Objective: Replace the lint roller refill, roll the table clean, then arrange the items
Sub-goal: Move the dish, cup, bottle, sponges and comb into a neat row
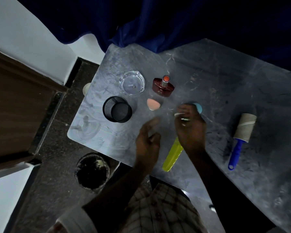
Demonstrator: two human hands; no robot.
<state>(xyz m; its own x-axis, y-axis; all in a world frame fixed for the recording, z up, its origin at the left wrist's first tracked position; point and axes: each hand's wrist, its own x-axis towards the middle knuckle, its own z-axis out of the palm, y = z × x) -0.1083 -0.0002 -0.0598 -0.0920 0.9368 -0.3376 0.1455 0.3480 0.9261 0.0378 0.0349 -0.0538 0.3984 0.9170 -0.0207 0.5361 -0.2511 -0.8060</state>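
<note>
Two blurred hands: right hand [190,126] grip on small unclear white bits, left hand [147,143] wide.

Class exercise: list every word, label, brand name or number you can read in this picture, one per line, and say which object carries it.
None can be read.
Glass ashtray: a small sticker or mark shows inside, too small and blurred to read.
Dark red perfume bottle: faint embossing near its base, illegible.
Lint roller: no print visible.
</note>
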